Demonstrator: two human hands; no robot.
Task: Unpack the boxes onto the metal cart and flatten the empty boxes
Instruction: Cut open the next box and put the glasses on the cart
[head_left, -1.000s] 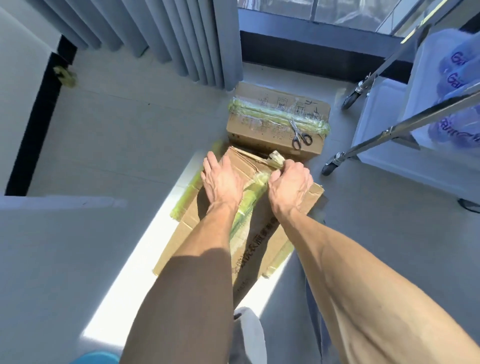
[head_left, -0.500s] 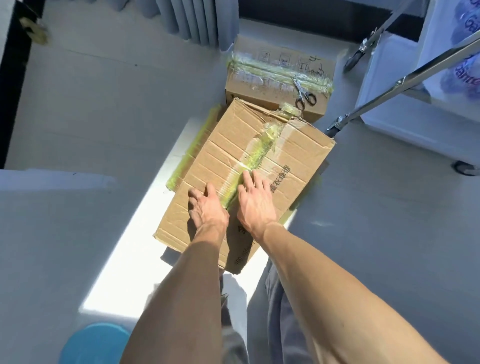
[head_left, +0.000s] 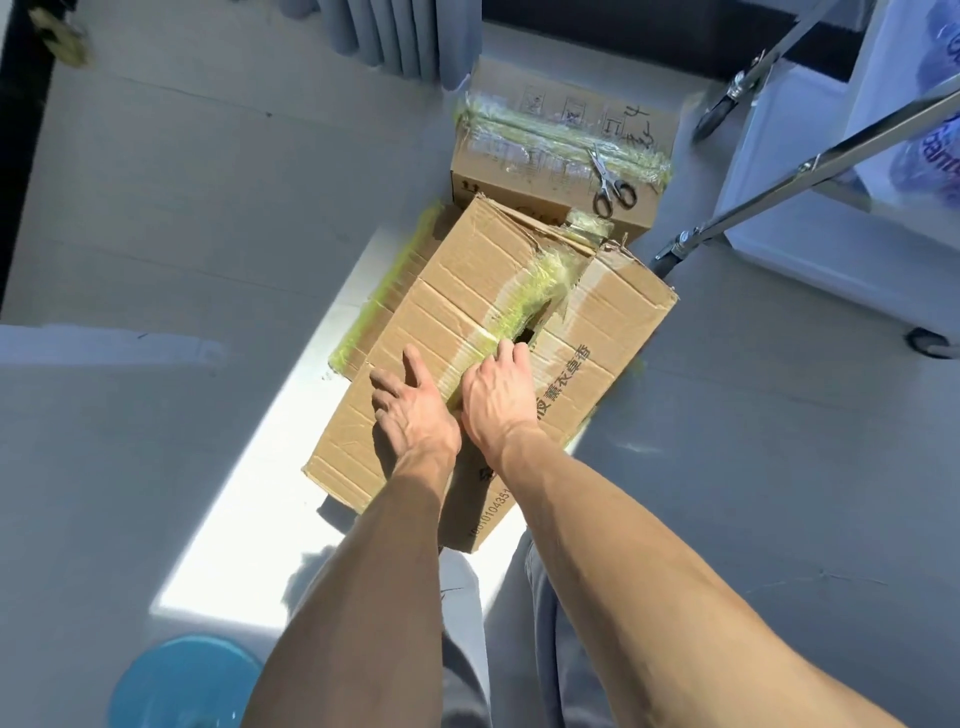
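Observation:
A brown cardboard box (head_left: 597, 322) with green-yellow tape along its top seam lies on the floor in front of me. My left hand (head_left: 410, 410) presses flat on its near left panel, fingers spread. My right hand (head_left: 498, 395) rests beside it, its fingertips curled into a dark gap torn in the taped seam. A flattened box (head_left: 400, 280) lies underneath, sticking out to the left. Behind stands a sealed taped box (head_left: 535, 156) with scissors (head_left: 613, 182) on top. The metal cart (head_left: 831, 150) is at the right.
The cart's wheeled leg (head_left: 670, 265) stands close to the box's far right corner. White and purple packs (head_left: 930, 104) sit on the cart. Grey curtains (head_left: 395, 36) hang at the back. A blue round object (head_left: 182, 686) lies at the lower left.
Both hands drew back from the box's far edge to its near half. The right fingers went from flat to curled at the seam, where a dark gap now shows.

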